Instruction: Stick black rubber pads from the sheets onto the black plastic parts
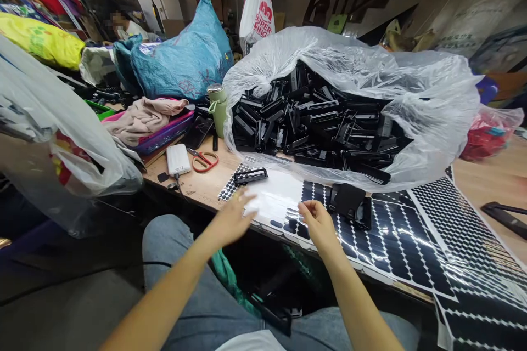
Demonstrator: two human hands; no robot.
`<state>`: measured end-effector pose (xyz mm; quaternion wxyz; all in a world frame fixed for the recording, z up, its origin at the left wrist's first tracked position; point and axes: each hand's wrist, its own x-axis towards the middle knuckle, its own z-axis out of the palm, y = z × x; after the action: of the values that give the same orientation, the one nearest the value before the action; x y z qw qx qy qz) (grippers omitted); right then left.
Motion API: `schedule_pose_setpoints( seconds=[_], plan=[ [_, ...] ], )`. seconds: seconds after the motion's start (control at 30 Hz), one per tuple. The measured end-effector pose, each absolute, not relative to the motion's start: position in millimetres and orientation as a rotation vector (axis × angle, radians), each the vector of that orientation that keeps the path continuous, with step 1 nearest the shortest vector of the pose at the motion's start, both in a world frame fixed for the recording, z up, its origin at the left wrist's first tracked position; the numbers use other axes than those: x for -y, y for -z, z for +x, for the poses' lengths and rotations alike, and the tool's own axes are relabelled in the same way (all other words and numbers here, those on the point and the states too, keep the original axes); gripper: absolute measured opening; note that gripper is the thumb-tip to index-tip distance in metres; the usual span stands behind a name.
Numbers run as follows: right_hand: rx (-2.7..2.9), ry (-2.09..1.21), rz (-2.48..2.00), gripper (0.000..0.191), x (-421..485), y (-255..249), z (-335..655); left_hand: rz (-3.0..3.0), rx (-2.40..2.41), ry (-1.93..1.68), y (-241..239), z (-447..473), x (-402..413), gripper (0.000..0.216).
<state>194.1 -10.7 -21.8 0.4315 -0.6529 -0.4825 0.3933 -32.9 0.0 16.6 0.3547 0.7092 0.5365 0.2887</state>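
Head view: you sit at a wooden table (197,184), both bare hands out over its near edge. A big clear bag (370,66) lies open on the table, filled with a heap of black plastic parts (313,115). Left of it, a purple tray (168,132) holds a crumpled beige cloth (142,115). Behind the tray stands a blue bag (181,60), closed, so its contents are hidden. At the far right a thin bag (489,131) shows something red, too unclear to name. A grey bag (61,137) at the left is cut off by the frame edge.

Your left hand (233,219) is blurred. Its fingers look spread and flat, holding nothing, with the tips on the near left of a white sheet (275,194). Your right hand (319,225) rests at the sheet's near right side, fingers curled, thumb close to a fingertip. Whether it pinches anything cannot be told.

One loose part (250,176) lies at the sheet's far left corner, just beyond your left fingertips and apart from them. Two black pieces (349,203) sit just right of your right hand. Pad sheets (395,241), covered in rows of black pads, spread rightward and run out of frame. Between tray and clear bag are a green flask (218,109), red scissors (205,160) and a white power bank (178,159).
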Motion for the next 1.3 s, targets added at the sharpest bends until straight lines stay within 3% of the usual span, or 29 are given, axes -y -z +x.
schedule_pose_setpoints(
  seconds=[0.13,0.27,0.47,0.77,1.1,1.3],
  plan=[
    [1.543,-0.884,-1.648,0.023,-20,22,149,1.753,-1.604,-0.939,1,-43,-77,0.021],
    [1.86,-0.796,-1.686,0.014,-50,26,85,1.616,-1.652,-1.052,7,-60,-93,0.002],
    [1.95,-0.681,-1.855,0.019,-63,35,43,1.185,-1.633,-1.223,2,-96,-59,0.016],
    [2.017,-0.633,-1.864,0.018,-67,39,44,0.64,-1.404,-1.298,-8,-112,-38,0.015],
    [1.954,-0.723,-1.752,0.024,-69,20,78,0.552,-1.266,-1.236,-19,-110,-22,0.014],
    [2.063,-0.706,-1.741,0.011,-78,32,55,0.534,-1.325,-1.324,-18,-106,-24,0.014]
  ],
)
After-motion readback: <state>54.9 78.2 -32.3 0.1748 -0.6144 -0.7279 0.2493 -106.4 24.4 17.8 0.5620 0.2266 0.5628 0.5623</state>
